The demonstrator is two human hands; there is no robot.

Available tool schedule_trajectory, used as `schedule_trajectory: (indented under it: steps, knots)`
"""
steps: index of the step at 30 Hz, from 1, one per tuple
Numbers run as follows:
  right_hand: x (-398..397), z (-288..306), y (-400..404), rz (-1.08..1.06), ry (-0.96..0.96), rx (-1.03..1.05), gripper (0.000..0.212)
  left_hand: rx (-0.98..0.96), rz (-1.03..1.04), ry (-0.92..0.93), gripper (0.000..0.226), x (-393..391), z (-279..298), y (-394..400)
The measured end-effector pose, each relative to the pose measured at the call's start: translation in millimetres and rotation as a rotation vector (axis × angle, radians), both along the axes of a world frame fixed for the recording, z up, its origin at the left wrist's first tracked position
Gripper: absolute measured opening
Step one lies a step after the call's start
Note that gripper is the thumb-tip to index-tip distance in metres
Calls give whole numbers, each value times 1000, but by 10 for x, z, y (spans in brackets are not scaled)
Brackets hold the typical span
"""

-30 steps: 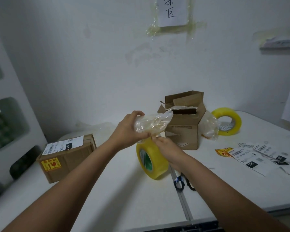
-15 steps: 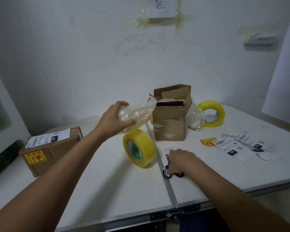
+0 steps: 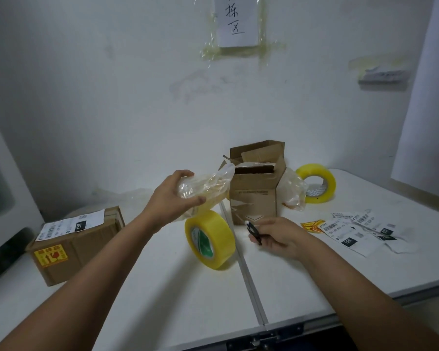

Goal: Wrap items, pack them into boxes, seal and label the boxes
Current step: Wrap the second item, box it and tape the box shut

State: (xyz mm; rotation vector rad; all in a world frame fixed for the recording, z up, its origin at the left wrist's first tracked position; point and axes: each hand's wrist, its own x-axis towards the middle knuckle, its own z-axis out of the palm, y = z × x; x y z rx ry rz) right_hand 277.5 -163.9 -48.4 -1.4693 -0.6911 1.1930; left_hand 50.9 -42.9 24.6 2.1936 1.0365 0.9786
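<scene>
My left hand [image 3: 171, 198] grips an item wrapped in clear plastic film [image 3: 204, 186], held above the table just left of an open cardboard box [image 3: 255, 196]. A strip of tape runs from the wrapped item down to a yellow tape roll [image 3: 209, 241] standing on edge below it. My right hand [image 3: 279, 235] holds a pair of dark-handled scissors [image 3: 254, 230] just above the table, in front of the open box. A sealed, labelled box [image 3: 74, 245] sits at the left.
A second yellow tape roll [image 3: 317, 183] stands behind the open box, with crumpled clear plastic [image 3: 293, 191] beside it. Shipping labels [image 3: 357, 230] and a yellow-red sticker [image 3: 313, 225] lie at the right. A seam [image 3: 249, 282] splits the white table. A paper sign [image 3: 236, 20] is taped on the wall.
My right hand left the wrapped item, dropped to the table, took hold of the scissors and has now lifted them. My left hand keeps holding the wrapped item.
</scene>
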Motion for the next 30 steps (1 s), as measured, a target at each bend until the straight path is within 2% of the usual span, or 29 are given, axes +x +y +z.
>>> schedule_trajectory:
  steps: [1, 3, 5, 8, 12, 18, 24, 30]
  knots:
    - [-18, 1, 7, -4, 129, 49, 16, -1, 0, -2, 62, 2, 3, 0]
    - [-91, 5, 31, 25, 176, 86, 24, -6, 1, -4, 60, -2, 8, 4]
    - [-170, 23, 70, 35, 87, 91, 33, -10, 3, -2, 59, -14, 14, 7]
    - [-309, 36, 135, 74, -174, 122, 42, -14, 5, -6, 59, -35, 25, 10]
    - [-526, -23, 241, 139, -217, 181, 32, -44, 0, -49, 56, -58, -10, 19]
    - [-624, -99, 319, 80, -239, 219, 33, -76, 46, -125, 51, -110, -73, 129]
    - [-679, -35, 365, 23, -292, 228, 26, -22, 51, -65, 56, -62, 22, 184]
    - [-649, -19, 423, -22, -340, 244, 17, -11, 57, -86, 55, 9, 67, 214]
